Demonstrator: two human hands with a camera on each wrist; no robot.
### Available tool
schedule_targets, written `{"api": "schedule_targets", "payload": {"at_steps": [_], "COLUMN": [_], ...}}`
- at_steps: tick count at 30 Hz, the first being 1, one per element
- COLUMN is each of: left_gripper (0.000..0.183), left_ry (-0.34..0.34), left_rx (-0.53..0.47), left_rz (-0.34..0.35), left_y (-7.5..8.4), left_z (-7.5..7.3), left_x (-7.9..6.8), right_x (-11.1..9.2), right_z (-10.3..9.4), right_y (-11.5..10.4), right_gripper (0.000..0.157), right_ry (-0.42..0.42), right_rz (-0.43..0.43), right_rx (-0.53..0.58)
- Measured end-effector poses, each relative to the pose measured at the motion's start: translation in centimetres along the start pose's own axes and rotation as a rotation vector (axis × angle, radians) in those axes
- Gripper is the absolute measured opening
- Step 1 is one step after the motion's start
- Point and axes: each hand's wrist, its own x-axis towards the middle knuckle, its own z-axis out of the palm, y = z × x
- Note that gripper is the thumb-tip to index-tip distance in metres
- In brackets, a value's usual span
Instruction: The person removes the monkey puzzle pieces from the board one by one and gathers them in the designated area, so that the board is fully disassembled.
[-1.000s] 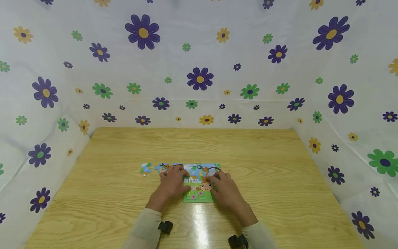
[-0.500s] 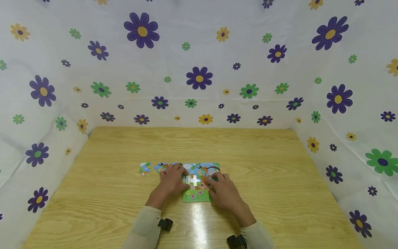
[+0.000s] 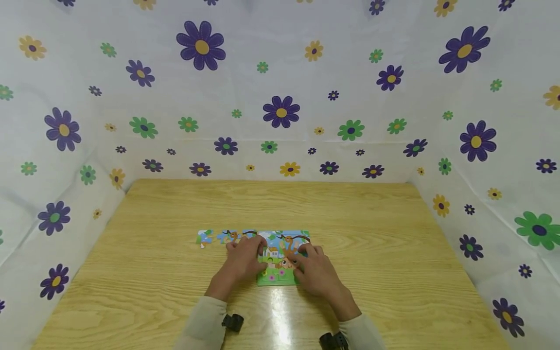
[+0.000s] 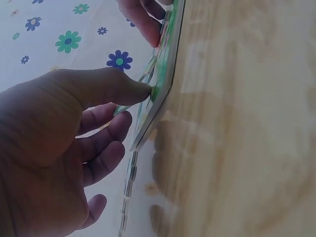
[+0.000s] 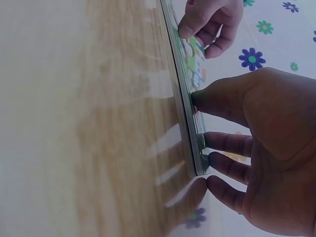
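Observation:
A picture puzzle in a shallow tray (image 3: 280, 282), printed with a monkey and a house, lies on the table between both hands. My left hand (image 3: 243, 257) is at its left side, pinching a jigsaw piece with a house (image 3: 273, 252) between thumb and fingers. In the left wrist view, that jigsaw piece (image 4: 146, 76) stands tilted up from the tray, and the thumb reaches the tray's edge. My right hand (image 3: 321, 273) rests its thumb and extended fingertips on the puzzle's right part, which it partly covers. Seen from the right wrist, those fingers (image 5: 229, 143) lie along the tray's edge.
Several loose jigsaw pieces (image 3: 229, 236) lie in a row left of the tray, partly behind the left hand. Wood-grain tabletop (image 3: 372, 218) extends around the puzzle. A flower-patterned white cloth (image 3: 245, 97) encloses the back and sides.
The house piece tilted and caught the glare half a second ago; now its picture shows again, with the left hand still pinching it. The right hand has barely moved.

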Motion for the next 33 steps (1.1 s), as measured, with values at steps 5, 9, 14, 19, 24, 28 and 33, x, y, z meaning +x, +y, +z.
{"api": "schedule_targets", "payload": {"at_steps": [5, 9, 14, 19, 24, 28, 33], "left_gripper": [0.031, 0.033, 0.033, 0.033, 0.032, 0.032, 0.032], "left_ry": [0.025, 0.051, 0.088, 0.098, 0.084, 0.079, 0.070], "left_rx": [0.017, 0.016, 0.016, 0.021, 0.026, 0.034, 0.051], "left_rz": [-0.004, -0.013, -0.013, -0.011, -0.053, -0.086, -0.101], "left_y": [-0.3, -1.1, -2.0, -2.9, -3.8, -4.8, -5.9], "left_z": [-0.2, -0.3, -0.8, -1.2, -1.8, -2.5, -3.4], "left_x": [-0.2, -0.6, -1.2, -1.5, -1.9, -2.3, -2.9], "right_x": [0.0, 0.0, 0.0, 0.1, 0.1, 0.1, 0.1], "right_z": [0.0, 0.0, 0.0, 0.0, 0.1, 0.1, 0.1], "right_y": [0.1, 0.0, -0.1, 0.0, 0.1, 0.1, 0.0], "right_gripper": [0.038, 0.039, 0.041, 0.039, 0.036, 0.036, 0.034], "right_ry": [-0.004, -0.015, -0.018, 0.004, 0.012, 0.010, 0.000], "right_rz": [0.006, 0.013, 0.025, -0.001, -0.004, -0.001, 0.011], "right_rx": [0.009, 0.011, 0.021, -0.003, -0.010, -0.005, 0.001]}}
